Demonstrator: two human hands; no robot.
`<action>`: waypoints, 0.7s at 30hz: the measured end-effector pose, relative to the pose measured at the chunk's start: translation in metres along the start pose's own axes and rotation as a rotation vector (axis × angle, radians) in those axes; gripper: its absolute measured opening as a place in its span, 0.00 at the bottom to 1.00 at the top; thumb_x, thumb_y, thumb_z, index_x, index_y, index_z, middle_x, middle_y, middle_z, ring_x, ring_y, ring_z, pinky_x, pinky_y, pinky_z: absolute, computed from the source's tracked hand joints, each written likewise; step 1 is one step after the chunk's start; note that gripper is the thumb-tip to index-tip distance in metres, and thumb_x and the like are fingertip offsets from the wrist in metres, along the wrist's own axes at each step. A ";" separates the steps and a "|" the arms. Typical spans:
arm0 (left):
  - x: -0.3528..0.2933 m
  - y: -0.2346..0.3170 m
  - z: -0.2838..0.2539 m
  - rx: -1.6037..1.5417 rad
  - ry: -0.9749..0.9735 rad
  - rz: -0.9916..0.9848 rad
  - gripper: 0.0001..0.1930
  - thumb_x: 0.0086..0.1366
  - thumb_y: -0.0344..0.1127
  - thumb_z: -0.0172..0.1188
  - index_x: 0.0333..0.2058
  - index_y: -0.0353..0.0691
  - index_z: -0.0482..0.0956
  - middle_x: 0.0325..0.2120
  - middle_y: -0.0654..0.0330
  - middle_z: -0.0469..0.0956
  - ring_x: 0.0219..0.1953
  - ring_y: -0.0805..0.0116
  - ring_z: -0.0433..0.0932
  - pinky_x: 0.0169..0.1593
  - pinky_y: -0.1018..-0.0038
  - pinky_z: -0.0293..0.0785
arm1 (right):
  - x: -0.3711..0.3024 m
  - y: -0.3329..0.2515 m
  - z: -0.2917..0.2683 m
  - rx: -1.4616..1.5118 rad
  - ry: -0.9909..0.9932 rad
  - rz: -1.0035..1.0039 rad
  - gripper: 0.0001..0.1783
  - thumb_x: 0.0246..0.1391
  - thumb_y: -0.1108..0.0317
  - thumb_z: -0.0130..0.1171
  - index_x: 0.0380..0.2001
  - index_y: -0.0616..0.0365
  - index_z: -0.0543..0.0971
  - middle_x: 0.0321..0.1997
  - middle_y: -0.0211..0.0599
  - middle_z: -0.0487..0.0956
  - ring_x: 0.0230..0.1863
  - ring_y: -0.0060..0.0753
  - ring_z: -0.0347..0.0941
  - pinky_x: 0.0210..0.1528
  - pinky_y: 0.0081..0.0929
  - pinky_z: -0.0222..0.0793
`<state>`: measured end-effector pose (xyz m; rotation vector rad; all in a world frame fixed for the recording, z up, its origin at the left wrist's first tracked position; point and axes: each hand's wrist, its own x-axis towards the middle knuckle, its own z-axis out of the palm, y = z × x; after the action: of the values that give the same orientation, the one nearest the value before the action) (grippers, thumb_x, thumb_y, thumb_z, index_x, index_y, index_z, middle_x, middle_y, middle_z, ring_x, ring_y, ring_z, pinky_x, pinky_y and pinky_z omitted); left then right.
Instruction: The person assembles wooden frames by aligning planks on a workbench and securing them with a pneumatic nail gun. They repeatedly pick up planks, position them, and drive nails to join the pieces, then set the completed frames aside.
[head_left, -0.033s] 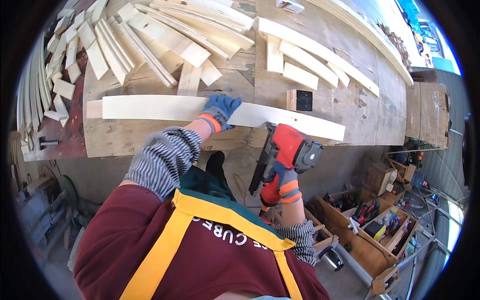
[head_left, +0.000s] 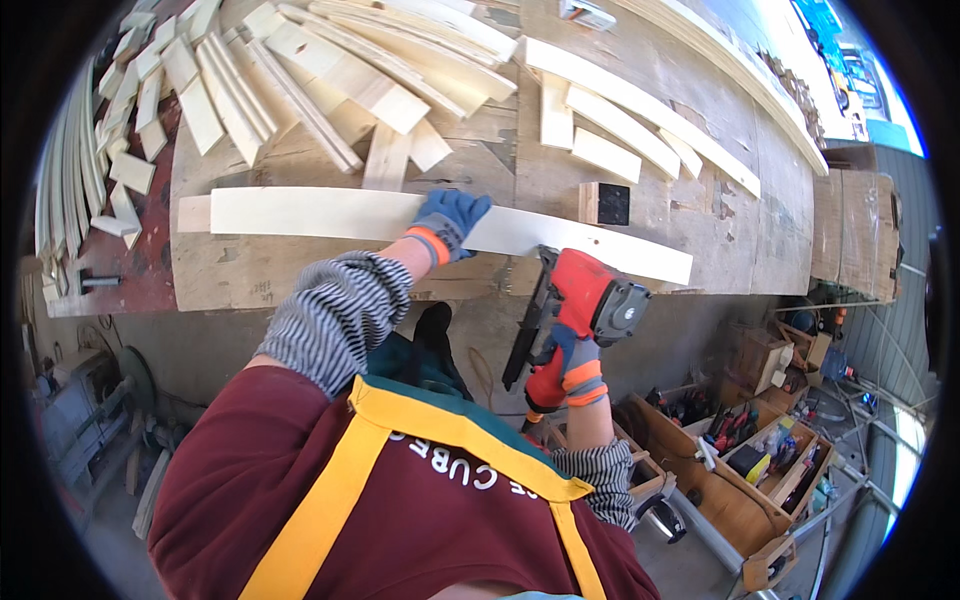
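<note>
A long pale wooden board [head_left: 300, 212] lies across the near part of the workbench. My left hand [head_left: 447, 222], in a blue and grey glove with an orange cuff, grips it near the middle, fingers curled over the wood. A darker wooden piece [head_left: 195, 214] shows from beneath the board's left end. In my gloved right hand [head_left: 573, 362] is the handle of a red and black nail gun [head_left: 582, 290]. Its nose meets the board's near edge, right of my left hand; whether it presses on the wood I cannot tell.
Loose boards [head_left: 345, 75] are heaped at the far left of the workbench [head_left: 400, 285]. More cut strips [head_left: 622, 125] lie at the far right, behind a small block with a black face [head_left: 605, 204]. Wooden tool bins [head_left: 715, 490] stand below on the right, machinery [head_left: 95, 400] on the left.
The whole view has shifted slightly. Both hands, the nail gun and the board hold the same places relative to each other.
</note>
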<state>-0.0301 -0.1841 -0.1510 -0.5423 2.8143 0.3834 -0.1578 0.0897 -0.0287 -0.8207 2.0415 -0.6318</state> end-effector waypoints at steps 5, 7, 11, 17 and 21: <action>-0.025 -0.013 -0.012 0.042 0.063 0.010 0.59 0.47 0.71 0.65 0.71 0.45 0.51 0.62 0.54 0.63 0.66 0.53 0.59 0.67 0.50 0.50 | -0.010 -0.040 0.019 0.360 0.079 0.260 0.14 0.53 0.71 0.49 0.16 0.61 0.76 0.18 0.38 0.77 0.20 0.36 0.75 0.25 0.29 0.72; -0.047 -0.033 -0.029 -0.005 0.078 -0.034 0.60 0.47 0.74 0.63 0.71 0.45 0.51 0.64 0.53 0.61 0.67 0.53 0.58 0.68 0.48 0.49 | -0.013 -0.061 0.030 0.211 0.038 0.130 0.15 0.53 0.72 0.48 0.15 0.61 0.76 0.17 0.38 0.77 0.20 0.35 0.75 0.25 0.28 0.71; -0.058 -0.077 -0.064 -0.356 -0.028 -0.182 0.62 0.47 0.78 0.59 0.71 0.41 0.51 0.66 0.53 0.61 0.68 0.55 0.58 0.70 0.50 0.46 | -0.009 -0.088 0.052 0.324 -0.017 0.081 0.15 0.52 0.73 0.49 0.13 0.59 0.76 0.16 0.36 0.77 0.20 0.34 0.76 0.27 0.27 0.71; -0.089 -0.108 -0.028 0.065 -0.016 -0.078 0.52 0.49 0.65 0.68 0.67 0.46 0.56 0.56 0.57 0.70 0.61 0.60 0.67 0.65 0.62 0.57 | 0.008 -0.110 0.063 0.421 -0.041 0.131 0.14 0.54 0.70 0.52 0.16 0.61 0.76 0.16 0.38 0.75 0.18 0.34 0.74 0.24 0.28 0.71; -0.079 -0.115 -0.023 -0.008 -0.101 -0.062 0.47 0.49 0.61 0.69 0.63 0.48 0.61 0.54 0.58 0.71 0.56 0.60 0.71 0.60 0.62 0.63 | 0.018 -0.109 0.072 0.540 -0.044 0.179 0.13 0.54 0.69 0.54 0.18 0.63 0.75 0.16 0.39 0.74 0.16 0.34 0.73 0.20 0.29 0.70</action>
<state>0.0815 -0.2687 -0.1310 -0.5939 2.6934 0.3984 -0.0707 -0.0057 -0.0024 -0.3276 1.7525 -0.9911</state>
